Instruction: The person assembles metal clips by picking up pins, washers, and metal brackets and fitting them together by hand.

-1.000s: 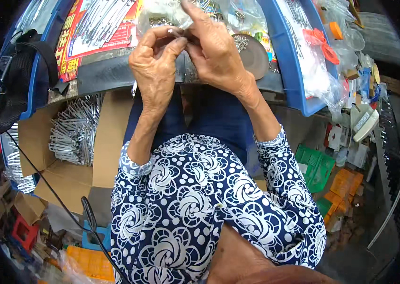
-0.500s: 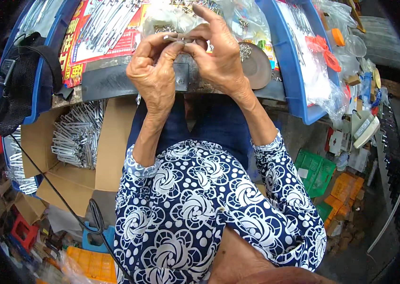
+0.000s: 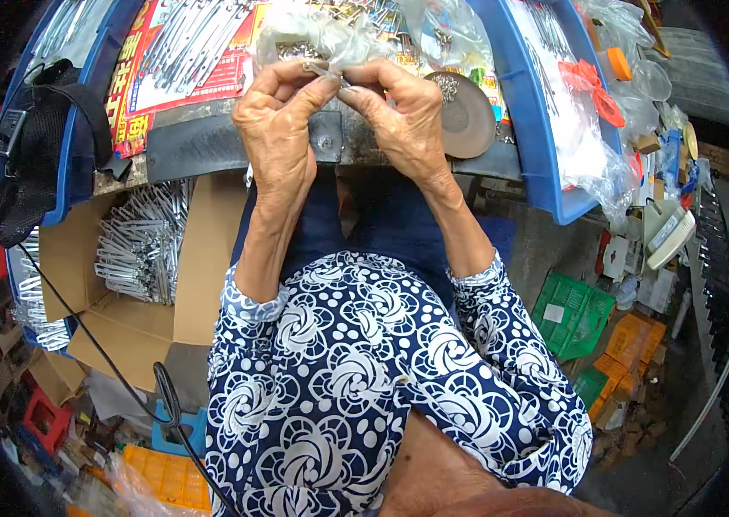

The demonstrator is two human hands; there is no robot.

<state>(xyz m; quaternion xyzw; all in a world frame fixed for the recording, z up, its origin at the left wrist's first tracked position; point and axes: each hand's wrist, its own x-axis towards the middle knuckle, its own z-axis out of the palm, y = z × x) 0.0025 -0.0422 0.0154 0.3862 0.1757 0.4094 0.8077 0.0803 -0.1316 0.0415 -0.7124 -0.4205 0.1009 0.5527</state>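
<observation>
My left hand (image 3: 281, 125) pinches a small metal piece (image 3: 316, 68) above the near edge of the bench, its fingers curled. Thumb and fingertips of my right hand (image 3: 405, 116) are pressed together close beside the left fingertips; what they grip is too small to make out. Just beyond the hands lies a clear plastic bag (image 3: 295, 28) with small metal parts. A round brown dish (image 3: 469, 116) with tiny metal pieces stands to the right of my right hand.
Long metal strips (image 3: 196, 43) lie on red printed sheets at the left. Blue trays (image 3: 545, 164) flank the bench. A cardboard box (image 3: 205, 258) of metal parts sits below left, near a black mesh bag (image 3: 37, 164) and cord. Green (image 3: 571, 314) and orange crates stand lower right.
My right hand's raised index finger has come down, and its fingers have closed toward the thumb. Both hands still meet at nearly the same spot.
</observation>
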